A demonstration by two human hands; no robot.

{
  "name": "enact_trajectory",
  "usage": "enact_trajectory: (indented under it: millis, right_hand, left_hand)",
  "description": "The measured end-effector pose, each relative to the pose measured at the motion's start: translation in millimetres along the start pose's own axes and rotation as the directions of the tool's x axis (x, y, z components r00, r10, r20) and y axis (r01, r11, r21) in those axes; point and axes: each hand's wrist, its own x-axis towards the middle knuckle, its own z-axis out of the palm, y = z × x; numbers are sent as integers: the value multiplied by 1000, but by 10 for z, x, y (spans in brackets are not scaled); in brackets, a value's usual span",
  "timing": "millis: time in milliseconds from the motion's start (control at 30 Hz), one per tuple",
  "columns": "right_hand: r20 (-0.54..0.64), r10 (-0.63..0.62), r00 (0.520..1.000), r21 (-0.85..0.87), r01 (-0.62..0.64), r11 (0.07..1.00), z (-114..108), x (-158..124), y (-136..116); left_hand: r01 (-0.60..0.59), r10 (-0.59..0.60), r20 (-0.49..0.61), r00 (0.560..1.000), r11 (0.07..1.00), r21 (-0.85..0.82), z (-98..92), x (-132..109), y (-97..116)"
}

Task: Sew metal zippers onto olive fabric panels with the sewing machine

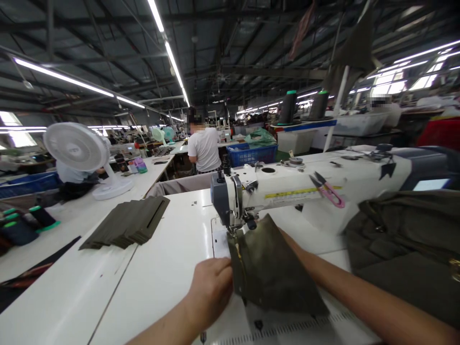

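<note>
A dark olive fabric panel (276, 273) with a zipper (239, 256) along its left side lies under the needle area of a white sewing machine (233, 211). My left hand (215, 282) is closed on the panel's left edge, its fingertips partly out of sight. My right hand (290, 243) reaches behind the panel's far right side, and the cloth hides its fingers. Pink-handled thread snips (327, 189) rest on the machine arm, above a yellow measuring tape (302, 192) strip.
A fanned stack of olive fabric pieces (125, 223) lies left on the table. Bulky olive cloth (406, 254) with metal hardware fills the right side. A white fan (77, 148) and thread cones (41, 218) stand farther left. A person in a white shirt (204, 148) is ahead, beside a blue crate (251, 154).
</note>
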Motion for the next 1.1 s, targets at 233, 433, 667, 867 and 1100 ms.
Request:
enact_trajectory:
  millis: [233, 433, 667, 867, 1100]
  right_hand:
    - [98, 49, 994, 82, -57, 995, 263, -19, 708]
    - [126, 172, 977, 204, -195, 959, 100, 21, 585]
    - [142, 365, 920, 242, -390, 888, -240, 127, 488]
    - [87, 404, 911, 173, -413, 894, -245, 106, 392]
    - [22, 351, 936, 167, -350, 922, -296, 153, 227]
  left_hand:
    - [90, -79, 232, 969, 995, -40, -32, -59, 15]
    - [185, -184, 240, 953, 982, 19, 75, 48, -30]
    - [146, -172, 294, 940, 983, 110, 49, 53, -29]
    - [193, -226, 262, 938, 971, 143, 103, 97, 0]
    - [208, -251, 277, 927, 962, 176, 90, 121, 7]
